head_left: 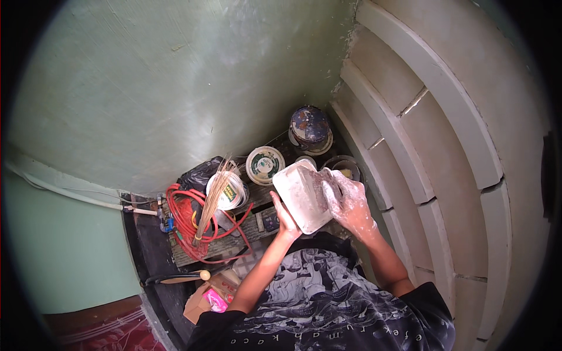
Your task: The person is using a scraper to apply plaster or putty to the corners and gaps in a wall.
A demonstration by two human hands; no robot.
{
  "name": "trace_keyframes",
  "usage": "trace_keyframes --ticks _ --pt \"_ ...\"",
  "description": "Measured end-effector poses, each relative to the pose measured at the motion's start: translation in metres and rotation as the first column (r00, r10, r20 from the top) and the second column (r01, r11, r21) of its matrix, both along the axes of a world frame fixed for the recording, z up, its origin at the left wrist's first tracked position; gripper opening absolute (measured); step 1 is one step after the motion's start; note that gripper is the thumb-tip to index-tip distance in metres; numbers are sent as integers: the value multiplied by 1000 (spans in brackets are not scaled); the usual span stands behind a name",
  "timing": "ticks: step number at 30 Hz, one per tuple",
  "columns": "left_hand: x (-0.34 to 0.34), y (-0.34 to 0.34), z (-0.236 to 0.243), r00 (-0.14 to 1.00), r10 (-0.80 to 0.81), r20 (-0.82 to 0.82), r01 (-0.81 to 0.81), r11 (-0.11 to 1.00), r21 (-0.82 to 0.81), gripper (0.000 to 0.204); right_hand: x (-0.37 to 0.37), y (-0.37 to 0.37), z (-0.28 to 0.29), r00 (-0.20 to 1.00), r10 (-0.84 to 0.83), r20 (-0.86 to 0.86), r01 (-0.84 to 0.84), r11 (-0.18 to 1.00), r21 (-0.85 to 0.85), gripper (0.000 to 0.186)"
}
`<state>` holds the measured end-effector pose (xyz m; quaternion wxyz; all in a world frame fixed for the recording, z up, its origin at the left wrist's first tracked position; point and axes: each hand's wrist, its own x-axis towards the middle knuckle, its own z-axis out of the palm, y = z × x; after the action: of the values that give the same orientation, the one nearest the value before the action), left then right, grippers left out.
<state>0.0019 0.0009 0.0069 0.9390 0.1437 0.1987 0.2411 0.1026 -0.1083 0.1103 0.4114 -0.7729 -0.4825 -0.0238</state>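
Observation:
A white rectangular plastic tub (300, 198), tilted in front of my chest, has whitish paste or powder smeared over its inside. My left hand (285, 216) supports it along the left edge, thumb up against the side. Over the tub's right side is my right hand (348, 200), coated in white residue, its fingers curled inward. Whatever those fingers hold, if anything, cannot be made out. Behind the tub stand a lidded white bucket (265, 165) and a dark paint-spattered bucket (310, 125).
On wooden planks at the left lie a coiled red hose (181, 213), a stick broom (211, 205) and a white pail (233, 196). A cardboard box (199, 301) with a pink packet sits below. The green wall (146, 88) and ridged panels (433, 134) enclose the corner.

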Motion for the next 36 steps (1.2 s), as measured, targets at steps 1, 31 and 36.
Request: trace_keyframes --ticks 1,31,36 --pt "-1 0 2 1000 2 0 -2 1000 -21 85 0 0 0 1000 -8 -1 8 1000 -6 35" --pt "4 -12 6 999 -41 -28 42 999 9 83 14 -9 -13 994 17 -109 -34 987 -158 40" --pt "4 -12 8 1000 -27 -15 27 999 -44 78 15 -8 -9 997 40 -69 -45 996 -73 35"
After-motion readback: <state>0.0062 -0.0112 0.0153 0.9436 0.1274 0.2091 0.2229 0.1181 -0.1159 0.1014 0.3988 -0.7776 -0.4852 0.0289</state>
